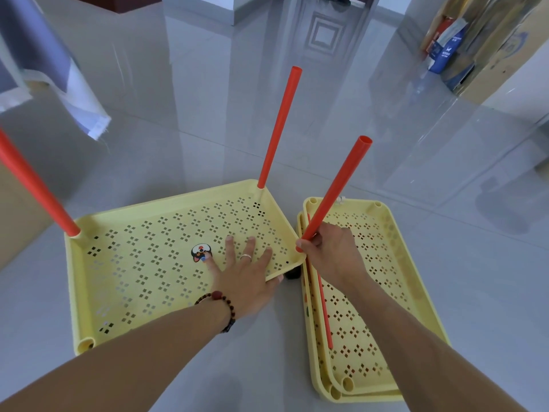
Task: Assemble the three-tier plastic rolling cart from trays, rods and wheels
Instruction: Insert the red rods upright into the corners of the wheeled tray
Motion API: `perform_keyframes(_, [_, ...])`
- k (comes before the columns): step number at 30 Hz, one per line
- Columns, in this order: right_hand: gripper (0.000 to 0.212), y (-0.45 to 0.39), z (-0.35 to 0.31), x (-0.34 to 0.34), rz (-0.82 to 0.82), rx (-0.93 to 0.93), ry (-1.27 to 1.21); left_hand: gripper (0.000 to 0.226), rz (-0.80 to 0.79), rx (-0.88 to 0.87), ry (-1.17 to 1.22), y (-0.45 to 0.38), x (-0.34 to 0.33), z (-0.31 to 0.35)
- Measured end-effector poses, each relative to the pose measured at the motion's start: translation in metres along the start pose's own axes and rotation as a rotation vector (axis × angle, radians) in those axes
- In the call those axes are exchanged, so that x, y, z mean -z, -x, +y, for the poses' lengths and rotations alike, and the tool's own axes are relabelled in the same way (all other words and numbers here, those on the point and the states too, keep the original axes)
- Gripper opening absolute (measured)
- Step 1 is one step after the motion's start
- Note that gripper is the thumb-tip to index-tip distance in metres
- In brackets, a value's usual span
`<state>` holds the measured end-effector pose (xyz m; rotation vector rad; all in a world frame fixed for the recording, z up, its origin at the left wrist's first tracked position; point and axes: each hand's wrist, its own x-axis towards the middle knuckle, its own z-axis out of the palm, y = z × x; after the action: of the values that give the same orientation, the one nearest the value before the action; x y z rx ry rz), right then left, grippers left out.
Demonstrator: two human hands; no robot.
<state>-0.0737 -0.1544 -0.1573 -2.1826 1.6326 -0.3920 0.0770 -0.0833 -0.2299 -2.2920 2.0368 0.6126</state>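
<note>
A yellow perforated tray lies on the floor with two orange rods standing in its corners, one at the far left and one at the far right. My left hand presses flat on this tray near its right edge, fingers spread. My right hand grips the low end of a third orange rod, held tilted just over the tray's near-right corner. Two stacked yellow trays lie to the right, with another orange rod lying inside them.
A black wheel peeks out under the left tray's right corner. Glossy grey tile floor surrounds everything. A cloth-draped object stands at the far left, and a cardboard box with packets at the far right.
</note>
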Motion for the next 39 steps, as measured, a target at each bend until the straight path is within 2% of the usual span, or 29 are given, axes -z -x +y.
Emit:
perform_keyframes(4, [0.028, -0.008, -0.002, -0.005, -0.035, -0.088, -0.11, 0.064, -0.007, 0.035, 0.038, -0.007, 0.004, -0.001])
perform_keyframes(7, [0.053, -0.003, 0.006, 0.007, -0.067, -0.208, -0.198, 0.065, -0.055, 0.068, 0.087, -0.017, 0.015, 0.0])
perform_keyframes(8, [0.051, 0.002, 0.009, 0.011, -0.047, -0.25, -0.149, 0.067, -0.073, 0.086, 0.116, -0.022, 0.021, 0.0])
perform_keyframes(10, [0.031, 0.013, 0.021, 0.011, -0.074, -0.327, 0.045, 0.076, -0.113, 0.114, 0.208, -0.03, 0.03, -0.001])
perform_keyframes(12, [0.009, 0.025, 0.03, 0.006, -0.266, -0.415, 0.197, 0.087, -0.119, 0.089, 0.343, -0.034, 0.039, -0.006])
perform_keyframes(14, [0.007, 0.034, 0.035, -0.002, -0.439, -0.489, 0.225, 0.089, -0.092, 0.014, 0.451, -0.026, 0.045, -0.014])
perform_keyframes(17, [0.01, 0.039, 0.035, -0.009, -0.485, -0.491, 0.233, 0.082, -0.092, -0.061, 0.305, 0.006, 0.047, -0.035])
perform_keyframes(19, [0.012, 0.041, 0.033, -0.009, -0.477, -0.479, 0.238, 0.081, -0.127, -0.114, 0.18, 0.031, 0.042, -0.05])
perform_keyframes(22, [0.011, 0.036, 0.03, -0.006, -0.408, -0.515, 0.118, 0.078, -0.148, -0.161, 0.098, 0.055, 0.03, -0.064])
perform_keyframes(25, [0.013, 0.031, 0.028, 0.008, -0.301, -0.519, 0.025, 0.074, -0.132, -0.117, 0.111, 0.052, 0.021, -0.052])
perform_keyframes(27, [0.015, 0.032, 0.026, 0.018, -0.228, -0.516, -0.047, 0.08, -0.11, -0.05, 0.162, 0.042, 0.017, -0.032])
perform_keyframes(30, [0.013, 0.04, 0.024, 0.034, -0.105, -0.465, -0.302, 0.074, -0.093, 0.033, 0.287, 0.024, 0.014, 0.001])
perform_keyframes(32, [0.016, 0.049, 0.019, 0.044, -0.04, -0.413, -0.536, 0.072, -0.156, 0.02, 0.313, 0.017, 0.018, 0.015])
perform_keyframes(35, [0.025, 0.058, 0.011, 0.054, -0.003, -0.349, -0.736, 0.075, -0.203, -0.114, 0.171, 0.027, 0.036, 0.01])
perform_keyframes(37, [0.036, 0.063, 0.004, 0.058, 0.004, -0.306, -0.776, 0.081, -0.229, -0.265, -0.016, 0.046, 0.042, -0.011])
perform_keyframes(39, [0.038, 0.067, -0.005, 0.059, 0.016, -0.27, -0.754, 0.096, -0.322, -0.383, -0.228, 0.064, 0.041, -0.039])
